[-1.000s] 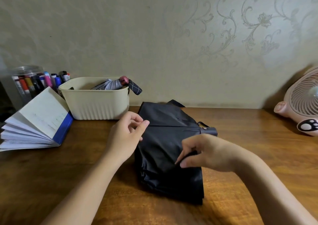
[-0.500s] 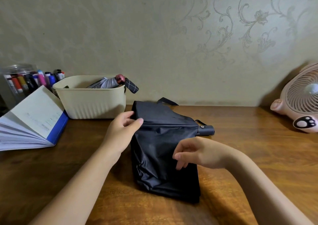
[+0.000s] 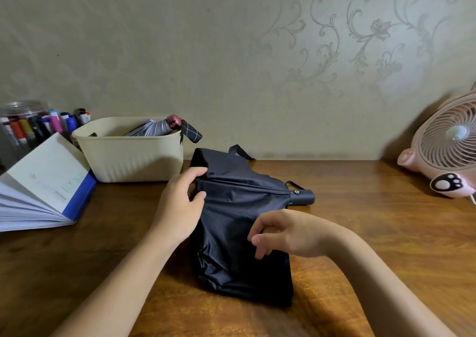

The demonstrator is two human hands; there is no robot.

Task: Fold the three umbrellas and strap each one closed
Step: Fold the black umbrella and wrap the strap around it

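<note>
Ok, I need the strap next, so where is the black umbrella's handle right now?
The handle lies on the table, right of centre, sticking out of the canopy just beyond the right hand.

A desk corner in a home, likely a bedroom or study. A wooden desk (image 3: 386, 233) with a warm brown grain stands against a wall (image 3: 206, 53) covered in pale beige wallpaper with a raised floral scroll pattern. At the right edge sits a small pink desk fan (image 3: 445, 146) with a cartoon paw print on its base. At the left, a clear jar of coloured markers (image 3: 28, 125) stands behind a thick open book (image 3: 43, 189) with a blue cover. Beside these, a cream plastic storage basket (image 3: 134, 156) holds folded umbrellas (image 3: 164, 127). The personal, decorative items suggest a lived-in domestic room.
</note>
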